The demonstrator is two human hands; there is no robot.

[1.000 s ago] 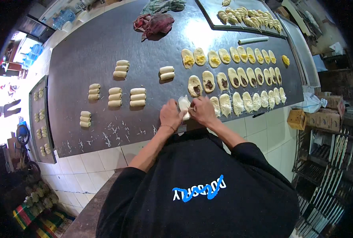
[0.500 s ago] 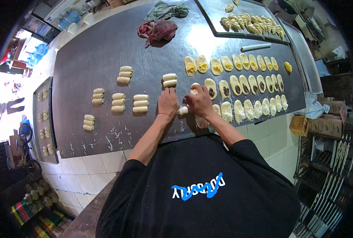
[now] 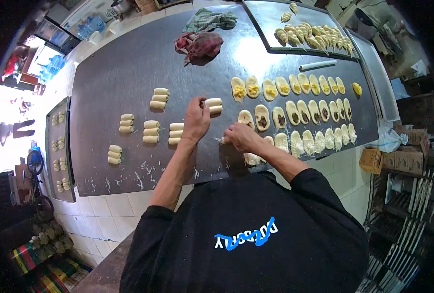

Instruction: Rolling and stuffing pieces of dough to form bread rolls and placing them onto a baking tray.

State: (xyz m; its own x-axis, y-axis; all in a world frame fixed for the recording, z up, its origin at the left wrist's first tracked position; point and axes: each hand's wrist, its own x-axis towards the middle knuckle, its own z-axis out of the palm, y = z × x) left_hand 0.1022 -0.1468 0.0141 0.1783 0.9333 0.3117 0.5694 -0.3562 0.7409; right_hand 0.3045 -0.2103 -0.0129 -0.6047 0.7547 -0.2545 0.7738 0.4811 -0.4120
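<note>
- Dark tabletop (image 3: 129, 63) spreads beneath our hands, with a red cloth (image 3: 199, 47) well beyond the left one and a tray (image 3: 319, 14) far ahead of the right one.
- Our left hand (image 3: 197, 119) reaches forward, fingers bent at the left ends of a pair of rolls (image 3: 214, 105); we cannot tell whether they close on it or only rest there.
- Our right hand (image 3: 242, 136) curls down over a pale dough piece (image 3: 222, 140), nearer our body than the pair; only a bit shows, left of the fingertips, and we cannot tell how tightly we hold it.
- We judge the step in hand to be finishing one roll and steadying the pair; the next move seems to call for laying that piece alongside, matching the group of three rolls (image 3: 151, 132) left of our left hand.
- The pair's long axes run roughly left to right, side by side; the dough piece is too hidden for us to read its axis.
- Right of our right hand, shred-topped ovals (image 3: 296, 145) point away from us lengthwise.
</note>
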